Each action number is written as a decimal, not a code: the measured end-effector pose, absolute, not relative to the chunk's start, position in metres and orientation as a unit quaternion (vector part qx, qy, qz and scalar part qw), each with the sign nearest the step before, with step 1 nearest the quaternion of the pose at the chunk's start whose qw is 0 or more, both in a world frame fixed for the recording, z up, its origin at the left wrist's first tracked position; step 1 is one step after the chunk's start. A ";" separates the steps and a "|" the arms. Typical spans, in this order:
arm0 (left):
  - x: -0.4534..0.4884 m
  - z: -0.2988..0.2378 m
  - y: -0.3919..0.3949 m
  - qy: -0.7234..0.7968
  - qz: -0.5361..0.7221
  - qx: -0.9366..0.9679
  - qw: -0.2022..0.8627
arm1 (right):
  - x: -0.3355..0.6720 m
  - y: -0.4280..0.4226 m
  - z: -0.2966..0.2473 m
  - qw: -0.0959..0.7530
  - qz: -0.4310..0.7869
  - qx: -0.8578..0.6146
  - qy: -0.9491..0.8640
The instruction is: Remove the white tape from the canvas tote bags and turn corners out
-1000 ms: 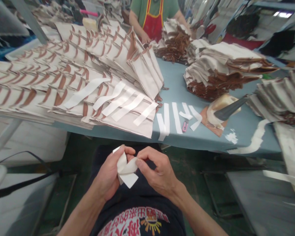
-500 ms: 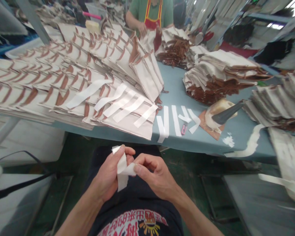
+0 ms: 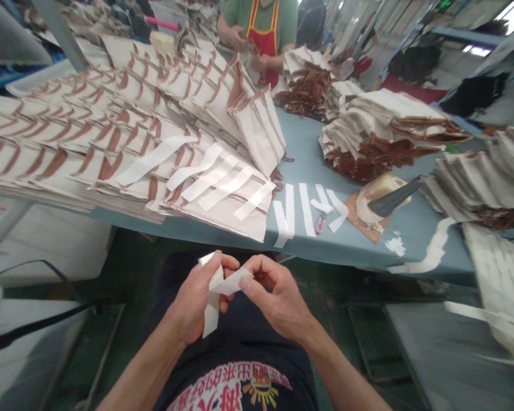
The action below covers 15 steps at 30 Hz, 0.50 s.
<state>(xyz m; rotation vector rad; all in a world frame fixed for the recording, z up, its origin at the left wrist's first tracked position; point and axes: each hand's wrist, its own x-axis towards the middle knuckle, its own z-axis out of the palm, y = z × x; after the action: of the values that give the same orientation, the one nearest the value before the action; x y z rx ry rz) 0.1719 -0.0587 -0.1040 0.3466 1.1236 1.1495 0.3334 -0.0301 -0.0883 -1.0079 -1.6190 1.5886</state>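
Observation:
Both hands are held over my lap, below the table's front edge. My left hand [image 3: 195, 302] pinches a white strip of tape [image 3: 214, 299] between thumb and fingers, and the strip's lower end hangs down past the palm. My right hand [image 3: 278, 299] pinches the strip's upper end and holds it out to the right. Several more white strips [image 3: 216, 182] lie across the cream fabric bags [image 3: 111, 137] with brown trim, and others [image 3: 306, 208] stick to the blue-grey table [image 3: 355, 242].
Stacks of cream bags [image 3: 385, 128] with brown handles stand at the middle and right of the table. A small pink cutter [image 3: 321, 222] lies among the strips, beside a tape roll [image 3: 379, 197]. A person in a red apron [image 3: 265, 34] works at the far side.
The strip has been unfolded: my right hand has drawn its top end up and to the right, and the lower end now hangs straighter from my left hand.

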 end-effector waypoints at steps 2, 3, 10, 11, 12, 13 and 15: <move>0.171 -0.106 -0.061 0.500 0.502 0.173 0.685 | 0.336 -0.025 -0.089 0.344 0.609 -0.383 -0.604; 0.171 -0.106 -0.063 0.497 0.498 0.181 0.687 | 0.338 -0.021 -0.089 0.350 0.611 -0.385 -0.597; 0.174 -0.107 -0.073 0.470 0.475 0.180 0.722 | 0.348 0.010 -0.094 0.388 0.644 -0.418 -0.510; 0.175 -0.106 -0.074 0.466 0.471 0.171 0.729 | 0.346 0.011 -0.097 0.391 0.652 -0.424 -0.492; 0.176 -0.105 -0.075 0.461 0.468 0.163 0.736 | 0.343 0.011 -0.099 0.391 0.660 -0.430 -0.477; 0.177 -0.104 -0.076 0.458 0.466 0.155 0.741 | 0.340 0.010 -0.103 0.389 0.667 -0.433 -0.465; 0.179 -0.103 -0.078 0.457 0.467 0.142 0.743 | 0.331 0.004 -0.109 0.383 0.679 -0.435 -0.451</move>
<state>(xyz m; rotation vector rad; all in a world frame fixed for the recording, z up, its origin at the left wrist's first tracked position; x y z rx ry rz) 0.1788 -0.0785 -0.1025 0.3104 1.0013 1.0240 0.3309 0.0041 -0.1092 -1.1080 -1.1504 1.7302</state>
